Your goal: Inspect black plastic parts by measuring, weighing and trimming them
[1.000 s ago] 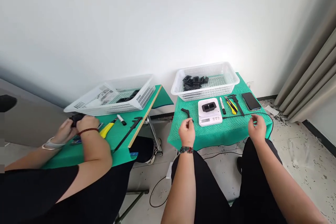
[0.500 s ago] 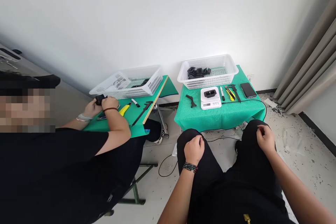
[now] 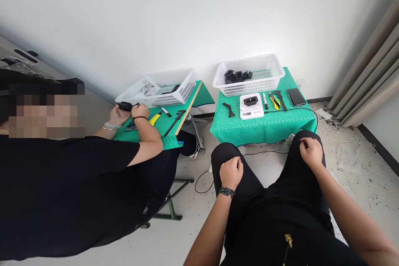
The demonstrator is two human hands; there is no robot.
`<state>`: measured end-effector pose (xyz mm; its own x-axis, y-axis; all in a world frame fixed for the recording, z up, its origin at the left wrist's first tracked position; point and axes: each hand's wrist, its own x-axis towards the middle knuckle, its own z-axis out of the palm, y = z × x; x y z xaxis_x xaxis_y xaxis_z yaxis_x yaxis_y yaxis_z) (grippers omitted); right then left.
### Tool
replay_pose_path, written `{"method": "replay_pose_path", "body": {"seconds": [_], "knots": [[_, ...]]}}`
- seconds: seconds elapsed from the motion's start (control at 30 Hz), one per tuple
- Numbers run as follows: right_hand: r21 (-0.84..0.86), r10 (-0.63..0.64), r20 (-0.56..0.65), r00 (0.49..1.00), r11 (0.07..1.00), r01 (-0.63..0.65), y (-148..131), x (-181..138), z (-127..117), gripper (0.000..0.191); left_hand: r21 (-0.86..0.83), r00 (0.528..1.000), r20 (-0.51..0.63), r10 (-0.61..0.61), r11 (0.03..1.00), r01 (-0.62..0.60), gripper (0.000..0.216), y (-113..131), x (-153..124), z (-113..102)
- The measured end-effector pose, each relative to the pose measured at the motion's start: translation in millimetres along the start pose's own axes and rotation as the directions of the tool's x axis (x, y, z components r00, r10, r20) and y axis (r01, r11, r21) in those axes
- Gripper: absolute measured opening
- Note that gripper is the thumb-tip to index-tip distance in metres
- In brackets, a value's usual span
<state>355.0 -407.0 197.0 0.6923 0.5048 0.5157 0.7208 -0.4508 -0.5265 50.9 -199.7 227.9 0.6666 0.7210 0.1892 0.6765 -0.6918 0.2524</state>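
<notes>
My left hand rests palm down on my left knee, fingers draped over it and holding nothing. On my right knee lies my right hand, loosely bent and also empty. In front of my knees, on a green-covered table, stands a white digital scale with a black rectangular hollow part on its pan. To its left is a curved black piece. Right of the scale lie a marker, a yellow utility knife, a black caliper and a smartphone.
A white basket with several black parts stands at the table's back. On the left, a co-worker holds a black part at another green table with a basket, yellow knife and caliper. A cable crosses the floor.
The whole view has shifted slightly, with the tables now higher in the picture. The co-worker has turned the black part in their hands. My hands stay on my knees.
</notes>
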Motion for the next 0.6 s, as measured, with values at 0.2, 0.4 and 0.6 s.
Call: {"method": "replay_pose_path", "body": {"seconds": [0.2, 0.4, 0.6], "knots": [[-0.04, -0.055, -0.008, 0.998, 0.998, 0.054, 0, -3, -2, 0.02, -0.042, 1.0, -0.01, 0.028, 0.999, -0.028, 0.031, -2, 4, 6], [-0.071, -0.08, -0.017, 0.997, 0.994, 0.079, 1, -4, -4, 0.02, -0.075, 0.998, -0.02, 0.054, 0.996, -0.055, 0.031, -1, 8, 8], [-0.069, -0.057, 0.026, 0.998, 0.996, 0.059, -2, -1, -4, 0.021, -0.132, 0.998, 0.031, 0.051, 0.99, -0.047, 0.031, 1, 11, 7]]}}
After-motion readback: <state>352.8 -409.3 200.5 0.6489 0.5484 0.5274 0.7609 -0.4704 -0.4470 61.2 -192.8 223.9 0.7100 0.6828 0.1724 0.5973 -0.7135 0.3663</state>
